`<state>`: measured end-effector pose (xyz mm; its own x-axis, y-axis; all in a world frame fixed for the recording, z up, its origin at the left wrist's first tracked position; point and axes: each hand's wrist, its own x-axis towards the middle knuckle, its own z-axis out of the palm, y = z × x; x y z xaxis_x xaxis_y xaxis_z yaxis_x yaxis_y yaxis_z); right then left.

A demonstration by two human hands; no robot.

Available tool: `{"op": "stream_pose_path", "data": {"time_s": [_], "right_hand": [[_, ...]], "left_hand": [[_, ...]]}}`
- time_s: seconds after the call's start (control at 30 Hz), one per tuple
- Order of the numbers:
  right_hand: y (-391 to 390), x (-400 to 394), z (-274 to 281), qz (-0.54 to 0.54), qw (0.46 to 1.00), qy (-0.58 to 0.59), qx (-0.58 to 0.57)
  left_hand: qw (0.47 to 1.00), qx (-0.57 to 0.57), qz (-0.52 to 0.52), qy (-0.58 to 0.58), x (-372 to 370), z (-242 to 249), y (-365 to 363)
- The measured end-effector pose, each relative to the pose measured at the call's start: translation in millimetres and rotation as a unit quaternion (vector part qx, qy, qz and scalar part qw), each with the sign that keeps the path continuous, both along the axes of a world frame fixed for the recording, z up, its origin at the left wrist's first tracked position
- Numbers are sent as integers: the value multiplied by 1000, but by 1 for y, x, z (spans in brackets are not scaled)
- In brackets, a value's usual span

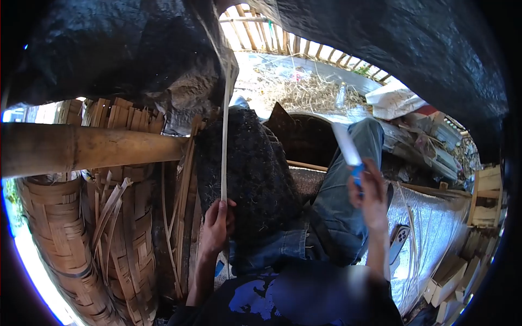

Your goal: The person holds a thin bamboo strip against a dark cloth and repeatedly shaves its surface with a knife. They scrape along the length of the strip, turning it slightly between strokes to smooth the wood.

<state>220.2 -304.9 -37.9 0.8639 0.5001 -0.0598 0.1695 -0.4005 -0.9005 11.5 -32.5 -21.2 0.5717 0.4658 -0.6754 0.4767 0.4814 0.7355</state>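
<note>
My left hand is closed around the lower end of a long, thin bamboo strip, which stands nearly upright and reaches toward the dark sheeting overhead. On the right, my right hand grips the blue handle of a knife; its pale blade, a little blurred, points up and to the left over my knee. Knife and strip are well apart. A dark, worn cloth pad covers my left thigh, behind the strip. My right leg in blue jeans lies beneath the knife.
A thick bamboo pole juts in from the left above woven bamboo baskets. Dark plastic sheeting hangs overhead. On the right, a phone rests on a silvery mat, with cut wood pieces beyond. Dry straw lies ahead.
</note>
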Motion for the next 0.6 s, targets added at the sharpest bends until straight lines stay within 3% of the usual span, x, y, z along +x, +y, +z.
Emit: {"op": "stream_pose_path", "data": {"time_s": [0.03, 0.07, 0.13, 0.2, 0.33, 0.4, 0.5, 0.6], "right_hand": [[44, 1, 20, 1, 909, 312, 276], [76, -4, 22, 49, 949, 189, 248], [118, 6, 23, 166, 939, 259, 151], [156, 1, 9, 105, 909, 329, 233], [224, 23, -6, 46, 878, 379, 289], [254, 41, -11, -25, 914, 339, 220], [286, 60, -18, -11, 942, 311, 129], [302, 66, -30, 15, 921, 363, 139]], "left_hand": [[1000, 3, -2, -1, -4, 0, -1], [1000, 6, -3, 0, -8, 0, -2], [1000, 11, 13, 4, -12, 5, -5], [1000, -18, 15, 0, -14, 9, -7], [998, -51, 15, -22, -17, 3, -6], [999, -39, 6, -21, -13, 3, -5], [999, -47, 4, -23, -9, 2, -3], [998, -59, -9, -24, -5, 1, 0]]}}
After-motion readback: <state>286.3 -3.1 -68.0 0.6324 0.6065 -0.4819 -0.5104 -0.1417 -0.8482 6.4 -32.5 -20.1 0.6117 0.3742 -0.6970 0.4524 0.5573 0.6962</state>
